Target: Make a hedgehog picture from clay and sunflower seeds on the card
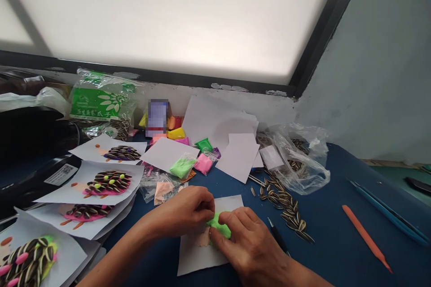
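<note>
A white paper sheet (191, 262) lies on the blue table, bearing a flattened patch of bright green modelling clay (215, 220) with a peach clay piece (202, 238) joined on its lower left. My left hand (193, 208) is closed, fingers curled at the clay's upper left edge; whatever its fingertips pinch is hidden. From the right, my right hand (247, 240) bends its thumb and fingers round the green clay and presses on it, covering part of it. A black pen (278, 236) lies just beyond my right hand.
Paper sheets with seed-covered clay hedgehogs (107, 181) are stacked at left. Behind are clay packets (183, 166), blank sheets (237, 154) and a green seed bag (97, 103). Loose sunflower seeds (284, 202), a clear bag (303, 161), an orange clay tool (365, 235) and blue tweezers (390, 210) lie right.
</note>
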